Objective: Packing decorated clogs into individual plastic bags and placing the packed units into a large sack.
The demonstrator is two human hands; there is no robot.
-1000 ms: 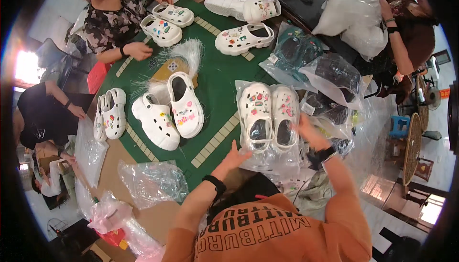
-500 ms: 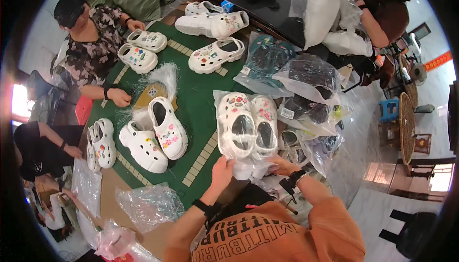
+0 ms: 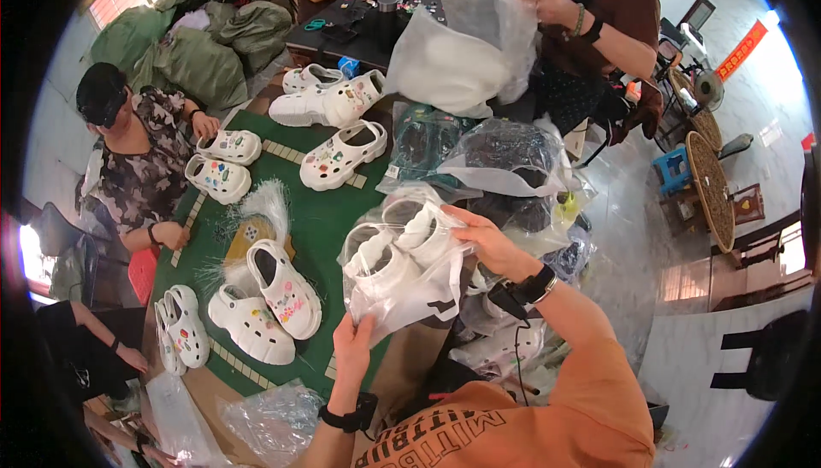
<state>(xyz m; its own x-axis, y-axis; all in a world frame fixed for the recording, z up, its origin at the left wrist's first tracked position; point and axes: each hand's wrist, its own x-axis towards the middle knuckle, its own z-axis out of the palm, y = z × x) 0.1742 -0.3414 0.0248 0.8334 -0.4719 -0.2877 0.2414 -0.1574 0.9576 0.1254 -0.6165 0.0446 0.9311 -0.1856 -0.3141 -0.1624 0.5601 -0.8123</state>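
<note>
A pair of white clogs [image 3: 383,264] lies inside a clear plastic bag [image 3: 421,304], held up over the table's near edge. My left hand [image 3: 351,345] pinches the bag's near left corner between thumb and fingers. At the bag's far right side, my right hand [image 3: 489,241] is closed on the plastic, with the fingers reaching over its edge. The bag's loose end hangs toward me, folded and crinkled. To the left, another white clog pair with coloured charms [image 3: 286,290] sits on the green table [image 3: 335,220], near my left hand.
More decorated clogs [image 3: 344,156] stand farther back. Bagged shoes [image 3: 509,156] are piled on the right, and a clear bag [image 3: 272,421] lies near left. White strands [image 3: 267,203] rest mid-table. People sit around, one holding a white bag [image 3: 449,62] at a black table.
The bagged clogs have tilted and turned, and now sit slightly farther left. My right hand has moved up to the bag's far side. The view has shifted, showing more of the far table.
</note>
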